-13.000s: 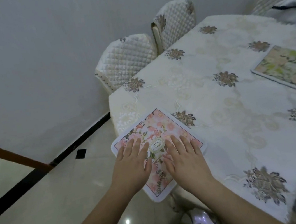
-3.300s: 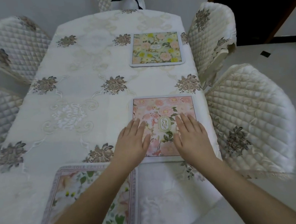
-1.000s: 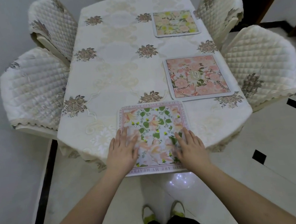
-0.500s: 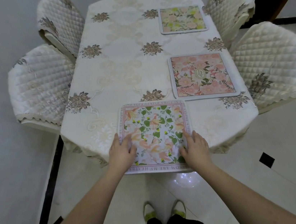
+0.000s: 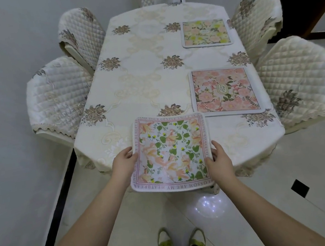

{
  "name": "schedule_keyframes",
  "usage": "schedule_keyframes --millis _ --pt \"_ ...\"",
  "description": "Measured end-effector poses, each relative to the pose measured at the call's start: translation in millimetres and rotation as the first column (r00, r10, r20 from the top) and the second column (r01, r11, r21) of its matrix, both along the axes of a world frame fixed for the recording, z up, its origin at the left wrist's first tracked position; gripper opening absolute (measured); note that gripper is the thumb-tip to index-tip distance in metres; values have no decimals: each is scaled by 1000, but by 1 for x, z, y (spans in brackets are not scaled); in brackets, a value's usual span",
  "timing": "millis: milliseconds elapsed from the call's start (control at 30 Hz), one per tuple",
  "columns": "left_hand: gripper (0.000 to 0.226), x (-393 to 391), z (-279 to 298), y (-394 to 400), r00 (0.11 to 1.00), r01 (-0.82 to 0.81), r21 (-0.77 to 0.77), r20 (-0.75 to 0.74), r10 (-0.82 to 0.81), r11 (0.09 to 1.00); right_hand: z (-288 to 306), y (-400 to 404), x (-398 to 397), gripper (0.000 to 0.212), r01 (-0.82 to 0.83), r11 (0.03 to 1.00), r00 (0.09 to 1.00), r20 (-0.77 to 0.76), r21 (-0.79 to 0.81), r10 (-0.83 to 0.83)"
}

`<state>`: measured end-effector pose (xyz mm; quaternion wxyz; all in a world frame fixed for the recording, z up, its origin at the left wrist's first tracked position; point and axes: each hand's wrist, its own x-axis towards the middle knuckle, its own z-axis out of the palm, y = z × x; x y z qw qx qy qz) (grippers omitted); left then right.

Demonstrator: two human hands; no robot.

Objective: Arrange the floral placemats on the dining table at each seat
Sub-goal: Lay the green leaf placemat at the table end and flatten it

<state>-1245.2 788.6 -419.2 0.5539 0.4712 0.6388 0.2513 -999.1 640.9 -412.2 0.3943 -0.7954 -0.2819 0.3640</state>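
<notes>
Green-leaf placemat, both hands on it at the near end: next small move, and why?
Probably slide the green-leaf placemat forward and lay it flat. The left hand and right hand hold its side edges, and its near part overhangs the table edge, while the pink placemat and yellow placemat lie fully on the tabletop.
</notes>
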Motion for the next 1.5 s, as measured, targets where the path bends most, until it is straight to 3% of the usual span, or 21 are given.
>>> schedule_keyframes --millis 67,267,800,1500 --pt "25 -1 2 -2 994 -53 -44 89 57 998 3 0 2 55 12 1000 999 -39 17 -11" --pt "26 -1 14 -9 968 -147 -45 198 153 988 17 -1 7 44 40 995 989 -148 90 -26" --pt "29 -34 49 -9 932 -199 -39 301 202 979 48 14 -7 46 86 967 941 -338 241 0" --pt "32 -170 70 99 892 -87 -7 446 81 996 68 118 -155 46 202 940 951 -283 276 -122"
